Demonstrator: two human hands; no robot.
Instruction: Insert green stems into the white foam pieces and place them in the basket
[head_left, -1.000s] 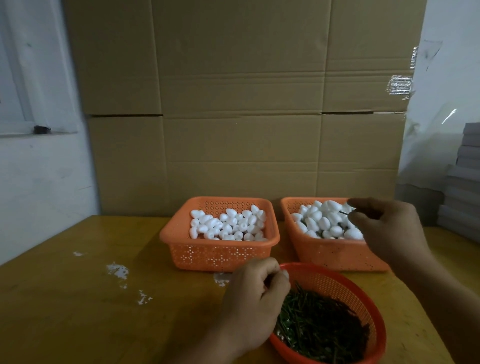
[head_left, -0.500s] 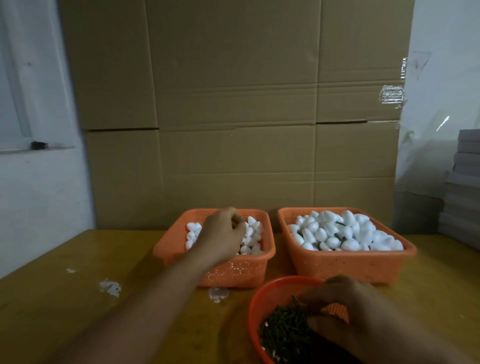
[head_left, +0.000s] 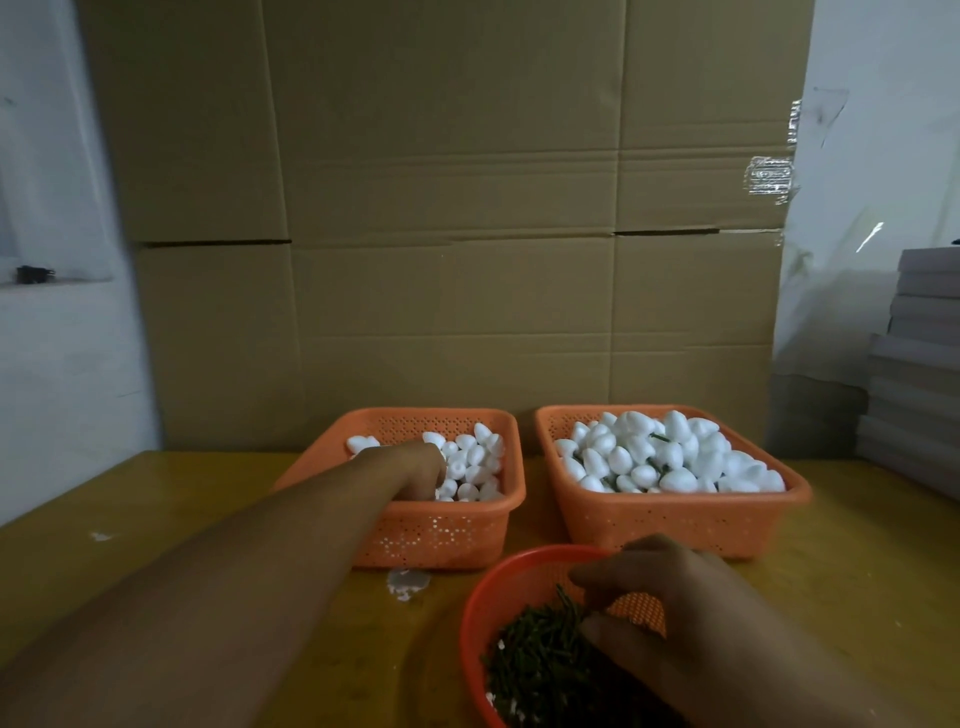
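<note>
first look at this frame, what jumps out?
Two orange rectangular baskets of white foam pieces sit side by side at the back of the yellow table: the left basket part full, the right basket heaped, with green stems poking out between its pieces. The left hand reaches into the left basket. The right hand digs into the green stems in the round red basket nearest the camera.

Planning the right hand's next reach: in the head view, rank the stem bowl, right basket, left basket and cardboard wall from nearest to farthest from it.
1. Stem bowl: the right hand is in it, fingers at the stems.
2. Right basket: just behind the hand.
3. Left basket: behind and to the left, with the left hand inside.
4. Cardboard wall: behind both baskets.
</note>
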